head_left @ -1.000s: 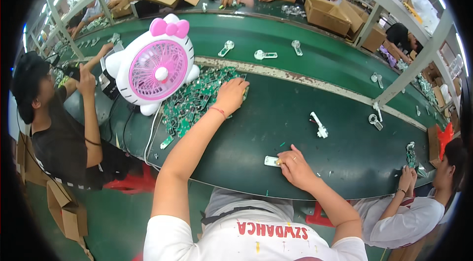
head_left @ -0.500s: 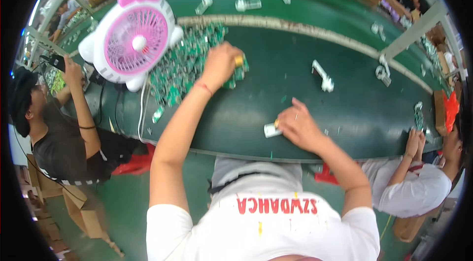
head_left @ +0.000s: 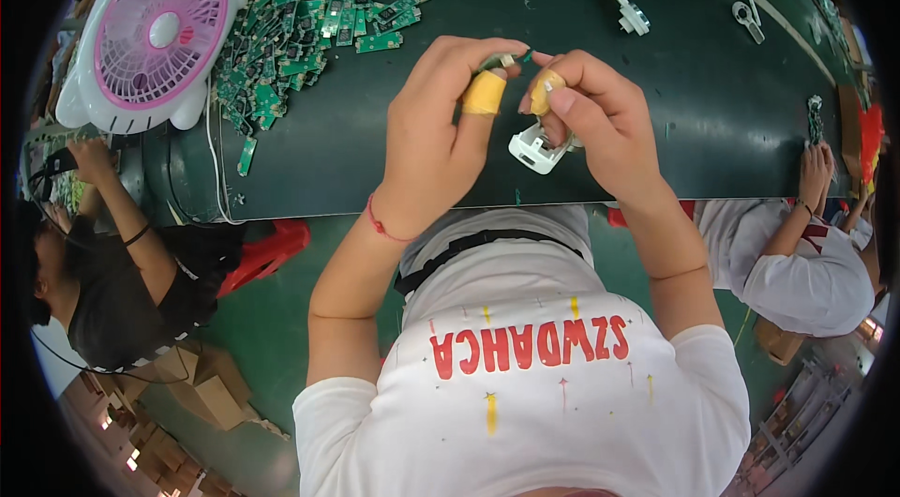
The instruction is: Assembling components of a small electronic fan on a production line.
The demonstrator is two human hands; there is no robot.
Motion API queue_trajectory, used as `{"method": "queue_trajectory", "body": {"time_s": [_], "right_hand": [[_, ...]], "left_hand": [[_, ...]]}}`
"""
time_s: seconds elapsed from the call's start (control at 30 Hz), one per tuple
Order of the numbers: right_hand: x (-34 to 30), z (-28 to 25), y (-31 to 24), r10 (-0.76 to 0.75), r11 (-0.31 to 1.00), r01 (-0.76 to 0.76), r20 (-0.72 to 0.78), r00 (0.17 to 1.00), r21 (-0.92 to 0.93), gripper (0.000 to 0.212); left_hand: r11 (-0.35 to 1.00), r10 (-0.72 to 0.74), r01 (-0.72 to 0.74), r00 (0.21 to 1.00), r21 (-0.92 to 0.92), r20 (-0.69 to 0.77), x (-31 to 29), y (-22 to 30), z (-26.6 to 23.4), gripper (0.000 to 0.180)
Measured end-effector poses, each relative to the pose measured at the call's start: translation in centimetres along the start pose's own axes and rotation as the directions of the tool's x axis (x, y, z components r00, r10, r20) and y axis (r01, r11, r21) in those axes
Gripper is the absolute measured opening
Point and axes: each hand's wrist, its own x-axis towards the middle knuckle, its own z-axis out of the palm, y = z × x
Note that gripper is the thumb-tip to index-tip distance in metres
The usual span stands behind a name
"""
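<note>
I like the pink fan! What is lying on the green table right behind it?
Beside and behind the pink fan, a heap of small green circuit boards lies on the dark green table. The fan covers part of the heap, so whatever lies directly under it stays hidden.

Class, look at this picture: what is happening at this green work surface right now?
A person has both hands raised over a dark green conveyor belt. The left hand pinches a small green circuit board at the fingertips, and the right hand holds a small white plastic housing. The two parts are close together but not joined. A pile of green circuit boards lies beside a pink and white desk fan. Other people sit on either side.
</note>
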Motion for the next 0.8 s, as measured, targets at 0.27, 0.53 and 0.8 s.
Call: {"method": "queue_trajectory", "body": {"time_s": [0.27, 0.53, 0.8], "right_hand": [[0.2, 0.5, -0.9, 0.123, 0.981, -0.128, 0.043, 0.992, 0.145, 0.014], [0.3, 0.4, -0.7, 0.168, 0.943, -0.199, 0.134, 0.977, 0.265, 0.021], [0.2, 0.4, -1.0, 0.252, 0.873, -0.297, 0.161, 0.954, 0.388, 0.019]], "left_hand": [[0.945, 0.307, -0.302, 0.951, 0.122, -0.026, -0.1, -0.7, 1.1, 0.042], [0.919, 0.333, -0.318, 0.943, 0.233, -0.024, -0.3, -1.1, 0.9, 0.044], [0.894, 0.406, -0.396, 0.914, 0.211, -0.004, 0.2, -1.5, 0.6, 0.046]]}}
